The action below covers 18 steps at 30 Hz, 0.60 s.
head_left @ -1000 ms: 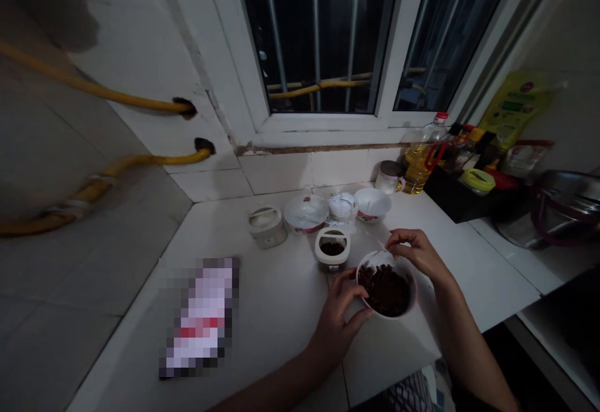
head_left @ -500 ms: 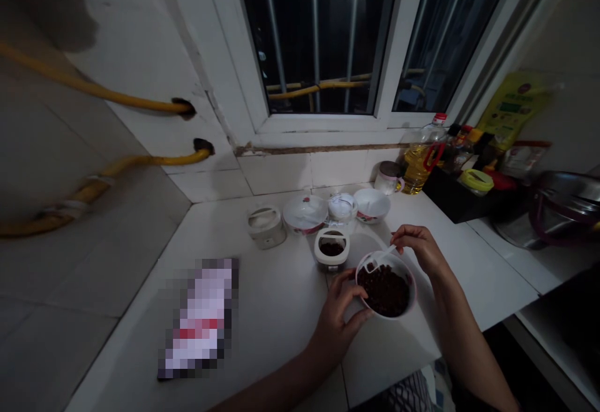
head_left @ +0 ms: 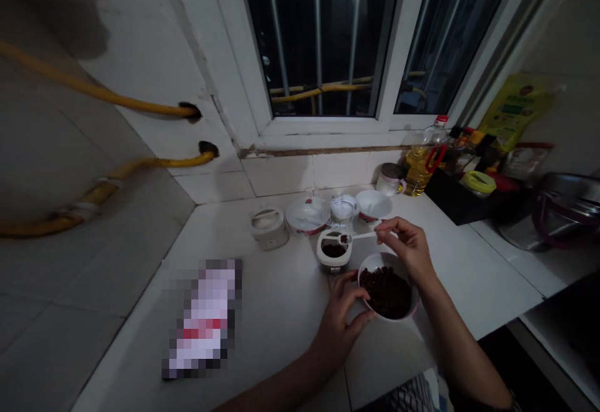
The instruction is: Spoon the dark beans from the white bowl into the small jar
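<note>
1. White spoon, long axis running leftward, its handle end pinched in the right hand's fingers.
2. The tip, bearing dark bits, appears above a white-rimmed jar on the worktop.
3. Left hand, nearer the jar, clamps the bowl's left side.

Spoon smooth plastic; bowl glossy; pot shiny metal; countertop smooth.

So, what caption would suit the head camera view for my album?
Right hand holding a white spoon at a white-rimmed container, left hand gripping a bowl of dark bits.
</note>
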Motion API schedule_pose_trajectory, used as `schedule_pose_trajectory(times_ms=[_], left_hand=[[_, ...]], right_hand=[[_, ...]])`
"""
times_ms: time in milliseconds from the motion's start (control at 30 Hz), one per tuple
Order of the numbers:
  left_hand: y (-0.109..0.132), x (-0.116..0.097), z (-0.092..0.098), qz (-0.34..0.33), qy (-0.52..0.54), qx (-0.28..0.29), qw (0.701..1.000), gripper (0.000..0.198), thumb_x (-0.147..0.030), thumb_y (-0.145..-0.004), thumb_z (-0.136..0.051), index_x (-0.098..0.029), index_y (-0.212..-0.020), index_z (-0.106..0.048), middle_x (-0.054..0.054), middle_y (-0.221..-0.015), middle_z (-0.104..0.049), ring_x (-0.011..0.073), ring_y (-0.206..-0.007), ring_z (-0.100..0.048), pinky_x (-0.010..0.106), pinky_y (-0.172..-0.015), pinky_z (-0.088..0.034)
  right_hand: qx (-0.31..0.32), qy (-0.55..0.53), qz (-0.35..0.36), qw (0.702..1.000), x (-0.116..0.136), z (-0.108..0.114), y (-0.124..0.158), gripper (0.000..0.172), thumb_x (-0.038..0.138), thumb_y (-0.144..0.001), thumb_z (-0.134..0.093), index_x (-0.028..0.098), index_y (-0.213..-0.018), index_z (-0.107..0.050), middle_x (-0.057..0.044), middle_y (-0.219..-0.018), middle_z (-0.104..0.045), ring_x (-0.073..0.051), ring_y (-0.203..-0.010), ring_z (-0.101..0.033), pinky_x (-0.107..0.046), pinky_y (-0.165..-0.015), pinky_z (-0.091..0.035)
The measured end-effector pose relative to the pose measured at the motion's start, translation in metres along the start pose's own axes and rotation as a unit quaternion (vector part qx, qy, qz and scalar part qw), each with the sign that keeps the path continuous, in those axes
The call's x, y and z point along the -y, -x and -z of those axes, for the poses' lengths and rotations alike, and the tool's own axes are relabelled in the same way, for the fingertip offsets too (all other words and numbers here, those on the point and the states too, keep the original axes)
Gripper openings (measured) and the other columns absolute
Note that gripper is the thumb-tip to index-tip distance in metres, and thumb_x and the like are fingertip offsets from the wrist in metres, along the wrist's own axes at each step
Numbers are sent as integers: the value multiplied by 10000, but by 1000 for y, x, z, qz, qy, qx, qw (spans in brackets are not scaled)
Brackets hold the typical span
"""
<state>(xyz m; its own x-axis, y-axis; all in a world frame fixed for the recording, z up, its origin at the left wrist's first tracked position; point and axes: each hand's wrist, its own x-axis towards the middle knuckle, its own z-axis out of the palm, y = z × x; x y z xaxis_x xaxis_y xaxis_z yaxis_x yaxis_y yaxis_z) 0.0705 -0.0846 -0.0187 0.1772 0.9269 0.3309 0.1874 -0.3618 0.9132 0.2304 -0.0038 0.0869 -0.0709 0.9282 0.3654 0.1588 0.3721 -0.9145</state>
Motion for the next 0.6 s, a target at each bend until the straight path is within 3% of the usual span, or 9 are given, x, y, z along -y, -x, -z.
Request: schedule_pose_trajectory(times_ms=[100, 200, 400, 500, 600], left_hand=[[0, 0, 0, -3, -2, 3, 1000, 102, -280, -831, -650, -217, -911, -646, 109, -1247, -527, 276, -1215, -501, 425, -1016, -424], [0, 0, 0, 0, 0, 6, 1000, 98, -265, -830, -650, -221, -917, -643, 104, -1250, -524, 273, -1227, -488, 432, -1027, -415], [0, 1, -1, 5, 6, -3, 1000, 97, -265, -817, -663, -221, -902, -651, 104, -1257, -522, 277, -1240, -487, 426, -1021, -425], [0, 0, 0, 1, 3, 4, 1000, 90, -254, -820, -658, -226, -906, -654, 101, -1256, -527, 275, -1235, -496, 421, -1013, -433], [0, -1, 1, 0, -2, 4, 1000, 96, -257, -823, -655, -226, -914, -655, 107, -1271, -520, 279, -1232, -498, 425, -1013, -431]], right_hand=[[79, 122, 138, 980, 6, -12, 6, 107, 225, -837, -600, 229, -750, -662, -39, -772, -682, -209, -847, -598, -399, -903, -422], [120, 171, 194, 958, 6, -14, 9, 124, 201, -866, -573, 241, -801, -670, -44, -816, -684, -212, -887, -597, -424, -953, -408], [31, 84, 100, 991, -3, 28, 5, 79, 270, -805, -630, 223, -742, -641, -31, -732, -646, -210, -785, -597, -407, -901, -459], [66, 128, 61, 988, -9, 50, 4, 87, 247, -747, -643, 219, -665, -634, 2, -654, -630, -193, -720, -583, -449, -993, -398], [105, 209, 41, 971, -13, 56, 5, 79, 185, -700, -625, 226, -633, -632, 22, -616, -622, -196, -722, -589, -488, -1038, -338]])
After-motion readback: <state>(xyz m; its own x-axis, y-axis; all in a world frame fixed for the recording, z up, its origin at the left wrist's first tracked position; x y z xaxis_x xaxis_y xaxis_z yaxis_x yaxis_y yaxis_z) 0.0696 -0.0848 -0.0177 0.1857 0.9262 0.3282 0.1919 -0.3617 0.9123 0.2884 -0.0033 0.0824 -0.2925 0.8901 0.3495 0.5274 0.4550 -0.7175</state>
